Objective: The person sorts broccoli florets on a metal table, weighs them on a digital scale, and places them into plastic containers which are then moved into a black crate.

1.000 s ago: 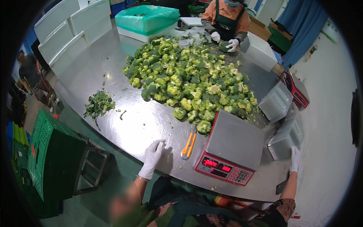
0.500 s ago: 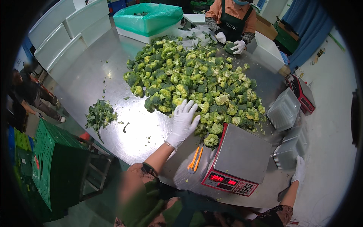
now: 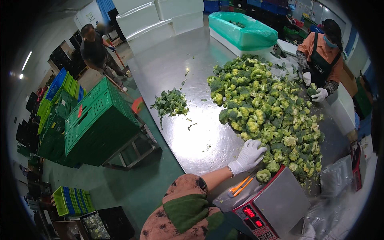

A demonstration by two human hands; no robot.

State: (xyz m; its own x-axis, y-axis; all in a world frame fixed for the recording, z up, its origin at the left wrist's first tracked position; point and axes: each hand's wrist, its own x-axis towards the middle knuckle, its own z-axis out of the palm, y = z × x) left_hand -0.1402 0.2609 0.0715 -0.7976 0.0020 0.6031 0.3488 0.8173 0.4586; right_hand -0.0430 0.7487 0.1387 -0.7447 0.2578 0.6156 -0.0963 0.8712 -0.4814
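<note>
My left hand [image 3: 249, 155], in a white glove, rests at the near left edge of a large pile of broccoli florets [image 3: 272, 120]. Its fingers are stretched and slightly bent against the florets, holding nothing that I can see. Just nearer lies an orange utility knife [image 3: 241, 186] on the metal table [image 3: 160, 68]. A red digital scale [image 3: 282, 202] with a bare grey plate stands to the right of the knife. My right hand [image 3: 309, 232] shows only as a blurred white patch at the lower edge, beside clear plastic trays [image 3: 318, 214]; its fingers cannot be made out.
A heap of green leaves [image 3: 170, 103] lies on the left of the table. Green crates [image 3: 100, 116] stand beyond its left edge. At the back are white foam boxes [image 3: 152, 24] and a box lined with green plastic [image 3: 242, 34]. A co-worker [image 3: 324, 56] handles broccoli across the table.
The view has swung left, shifting the table and pile rightward in the picture. My left hand stays by the pile's near edge, its fingers more bent. My right hand has nearly left the picture.
</note>
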